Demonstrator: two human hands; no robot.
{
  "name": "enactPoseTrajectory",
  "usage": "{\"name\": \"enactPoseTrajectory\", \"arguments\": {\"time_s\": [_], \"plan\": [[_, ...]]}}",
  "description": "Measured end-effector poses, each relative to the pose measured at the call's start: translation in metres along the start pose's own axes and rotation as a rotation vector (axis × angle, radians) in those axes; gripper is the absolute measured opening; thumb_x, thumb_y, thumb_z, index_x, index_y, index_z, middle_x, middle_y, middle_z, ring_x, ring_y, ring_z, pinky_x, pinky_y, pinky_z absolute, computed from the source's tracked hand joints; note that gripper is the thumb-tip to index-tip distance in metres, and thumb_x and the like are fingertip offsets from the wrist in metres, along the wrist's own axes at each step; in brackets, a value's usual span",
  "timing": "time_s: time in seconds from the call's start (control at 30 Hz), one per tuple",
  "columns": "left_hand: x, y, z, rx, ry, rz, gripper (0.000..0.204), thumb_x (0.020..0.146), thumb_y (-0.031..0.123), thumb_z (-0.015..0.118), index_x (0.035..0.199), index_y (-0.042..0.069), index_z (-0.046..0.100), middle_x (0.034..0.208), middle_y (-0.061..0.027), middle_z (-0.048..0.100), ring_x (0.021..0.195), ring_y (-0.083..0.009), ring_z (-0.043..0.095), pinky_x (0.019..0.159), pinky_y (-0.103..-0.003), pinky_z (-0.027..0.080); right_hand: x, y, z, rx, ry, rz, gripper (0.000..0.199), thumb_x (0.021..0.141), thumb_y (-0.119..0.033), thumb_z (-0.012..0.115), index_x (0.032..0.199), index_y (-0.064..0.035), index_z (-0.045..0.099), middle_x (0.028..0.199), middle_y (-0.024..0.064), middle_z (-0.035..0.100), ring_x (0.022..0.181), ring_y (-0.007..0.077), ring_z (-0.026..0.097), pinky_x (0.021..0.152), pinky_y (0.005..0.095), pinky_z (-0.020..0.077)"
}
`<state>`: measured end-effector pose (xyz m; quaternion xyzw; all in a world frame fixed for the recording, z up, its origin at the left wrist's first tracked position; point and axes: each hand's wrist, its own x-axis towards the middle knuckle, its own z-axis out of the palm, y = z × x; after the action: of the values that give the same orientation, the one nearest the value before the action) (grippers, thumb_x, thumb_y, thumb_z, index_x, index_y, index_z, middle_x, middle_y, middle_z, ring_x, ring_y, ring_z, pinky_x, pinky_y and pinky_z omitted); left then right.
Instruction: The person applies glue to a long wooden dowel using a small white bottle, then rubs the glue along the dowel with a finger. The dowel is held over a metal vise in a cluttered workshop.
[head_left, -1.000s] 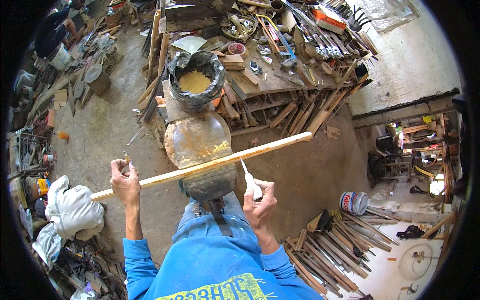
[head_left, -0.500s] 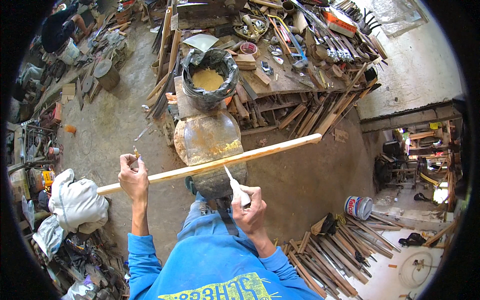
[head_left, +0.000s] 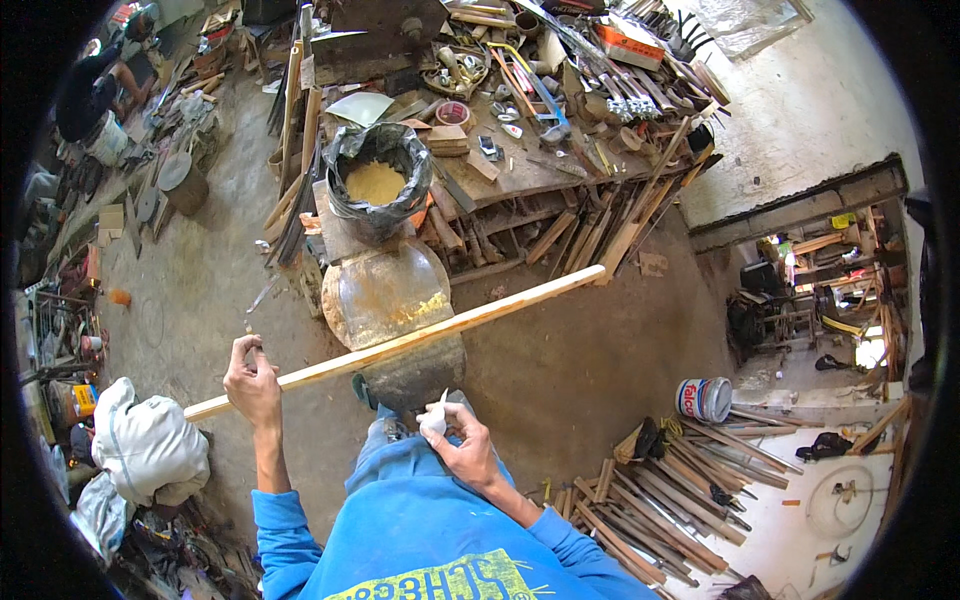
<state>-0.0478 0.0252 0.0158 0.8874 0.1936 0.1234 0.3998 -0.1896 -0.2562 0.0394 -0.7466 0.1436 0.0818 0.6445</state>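
Observation:
A long pale wooden strip lies slantwise in front of me, across a worn rounded block dusted with yellow powder. My left hand is closed near the strip's left end, fingertips pinched on a small thing whose kind I cannot make out. Whether that hand also touches the strip, I cannot tell. In my right hand, close to my body, is a small white squeeze bottle with a pointed nozzle. Beyond the block stands a bucket lined with a black bag, holding yellowish powder.
A cluttered workbench with tools and wood pieces spans the far side. White sacks sit at the left. On the right are a paint bucket and a pile of wooden sticks. Another person is at the far left.
My right hand has drawn back toward my body, and the bottle's nozzle has left the strip. The left hand still pinches near the strip's left end. The whole view has shifted slightly.

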Motion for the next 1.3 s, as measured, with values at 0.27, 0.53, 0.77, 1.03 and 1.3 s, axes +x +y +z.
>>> {"name": "enactPoseTrajectory", "arguments": {"time_s": [0.27,0.53,0.77,1.03,1.3], "plan": [[0.000,-0.001,0.004,0.044,0.054,0.002,0.019,0.094,0.011,0.064,0.111,0.011,0.072,0.090,-0.0083,0.075,0.060,-0.0176,0.067,0.058,-0.035,0.050,0.010,-0.012,-0.002,0.330,0.171,0.012,0.035,0.099,-0.011,0.064,0.129,-0.0030,0.049,0.109,0.0152,0.071,0.081,0.0145,0.069,0.066,0.0255,0.0558],[-0.010,0.010,-0.021,0.088,-0.113,0.056,0.027,0.090,0.009,0.066,0.116,0.006,0.070,0.100,-0.0130,0.074,0.065,-0.0181,0.065,0.062,-0.034,0.052,0.027,-0.055,-0.003,0.253,0.391,-0.246,0.027,0.093,-0.008,0.071,0.117,0.0025,0.063,0.102,0.0095,0.071,0.095,0.0158,0.068,0.086,0.0290,0.0548],[-0.031,0.007,-0.037,-0.120,-0.186,0.165,0.037,0.088,0.006,0.069,0.125,0.004,0.066,0.110,-0.0153,0.073,0.084,-0.0245,0.071,0.082,-0.036,0.054,0.094,-0.106,-0.030,-0.073,0.510,-0.385,0.023,0.090,-0.012,0.072,0.108,0.0023,0.069,0.083,-0.0007,0.063,0.072,0.0054,0.049,0.064,0.0257,0.0418],[-0.072,0.006,-0.057,-0.179,-0.088,0.242,0.043,0.086,-0.003,0.068,0.128,0.003,0.063,0.123,-0.0180,0.066,0.100,-0.0282,0.069,0.094,-0.039,0.053,0.242,-0.184,0.002,-0.345,0.214,-0.573,0.033,0.091,-0.028,0.075,0.104,0.0028,0.069,0.078,0.0096,0.069,0.069,0.0150,0.063,0.064,0.0320,0.0488],[-0.178,-0.089,-0.058,-0.103,-0.114,-0.122,0.042,0.089,-0.003,0.060,0.130,0.002,0.061,0.126,-0.0170,0.065,0.086,-0.0214,0.066,0.078,-0.034,0.054,0.335,-0.184,0.024,-1.290,-0.060,-0.553,0.034,0.093,-0.031,0.064,0.091,0.0018,0.072,0.092,0.0267,0.072,0.092,0.0405,0.071,0.081,0.0475,0.0567]]}}
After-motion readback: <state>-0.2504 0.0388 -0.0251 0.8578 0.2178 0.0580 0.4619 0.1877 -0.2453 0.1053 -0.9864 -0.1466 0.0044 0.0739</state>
